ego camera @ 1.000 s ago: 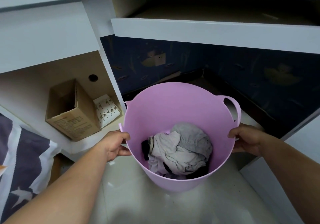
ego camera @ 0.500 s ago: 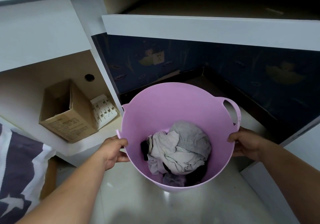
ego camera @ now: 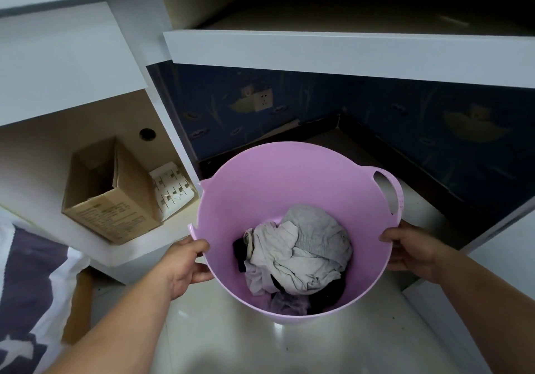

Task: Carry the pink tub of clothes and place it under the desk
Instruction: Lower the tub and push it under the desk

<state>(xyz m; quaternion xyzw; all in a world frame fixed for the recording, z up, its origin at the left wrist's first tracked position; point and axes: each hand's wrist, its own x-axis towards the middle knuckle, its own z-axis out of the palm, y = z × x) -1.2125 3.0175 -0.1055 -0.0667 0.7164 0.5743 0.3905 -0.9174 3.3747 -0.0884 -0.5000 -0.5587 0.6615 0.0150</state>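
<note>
Two bare forearms are seen, one entering from the lower left of the frame, the other from the lower right, w/ no sleeves, cuffs or gloves visible up to the frame edge. No watch, ring or wristband is shown on the left hand (ego camera: pixel 182 266) or right hand (ego camera: pixel 411 253); nails are kept short where visible. Upper arms, shoulders etc. are cut off by the frame, so clothing can't be told.

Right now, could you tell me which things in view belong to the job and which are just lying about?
Job: pink tub; clothes inside it; left hand and right hand gripping its rim; desk.

Lying about: cardboard box; white cut-out card; wall socket; star-print fabric.
</note>
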